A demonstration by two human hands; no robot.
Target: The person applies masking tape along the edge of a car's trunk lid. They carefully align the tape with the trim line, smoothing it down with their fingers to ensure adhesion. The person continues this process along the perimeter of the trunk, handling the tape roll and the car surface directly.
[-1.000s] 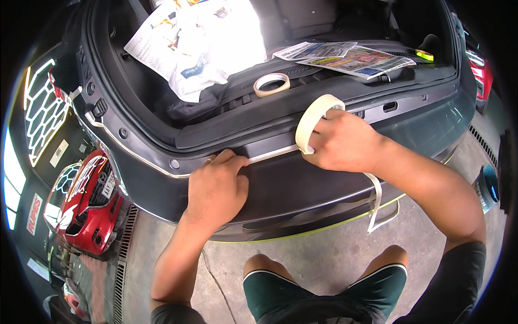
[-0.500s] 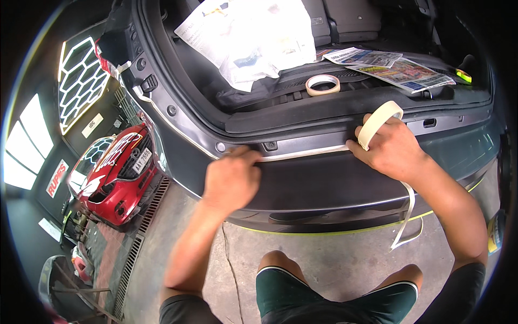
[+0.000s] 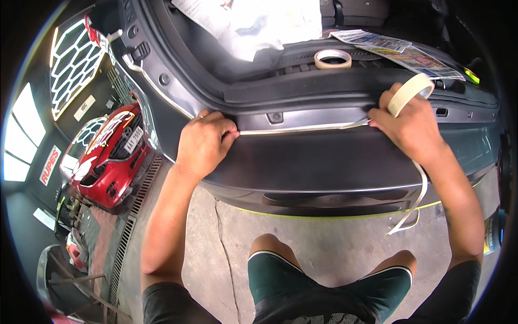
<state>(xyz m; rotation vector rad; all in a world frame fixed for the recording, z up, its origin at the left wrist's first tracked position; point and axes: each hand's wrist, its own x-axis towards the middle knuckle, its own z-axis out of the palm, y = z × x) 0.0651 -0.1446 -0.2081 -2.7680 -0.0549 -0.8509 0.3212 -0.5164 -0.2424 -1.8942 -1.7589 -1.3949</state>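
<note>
My left hand [image 3: 205, 141] is closed at the top edge of the dark grey rear bumper [image 3: 302, 162], thumb and forefinger on a thin white tape strip [image 3: 291, 130]. The strip runs along the boot sill to my right hand [image 3: 407, 127], which holds a cream masking tape roll [image 3: 407, 92] and pinches the strip with its fingertips. A loose tail of tape hangs below the right hand over the bumper. A second tape roll [image 3: 333, 59] lies inside the open boot, beside newspapers [image 3: 399, 56] and a large white sheet [image 3: 253, 21].
A red car [image 3: 102, 162] stands at the left near a floor drain grate [image 3: 132, 227]. A curved dark panel on a stand [image 3: 54, 270] is at the lower left. Yellow tape runs along the bumper's lower edge. A small fluorescent item [image 3: 471, 76] lies at the boot's right.
My right hand has moved rightward along the sill, lengthening the tape span between the hands. My left hand has shifted upward and leftward in view, and the camera view has shifted.
</note>
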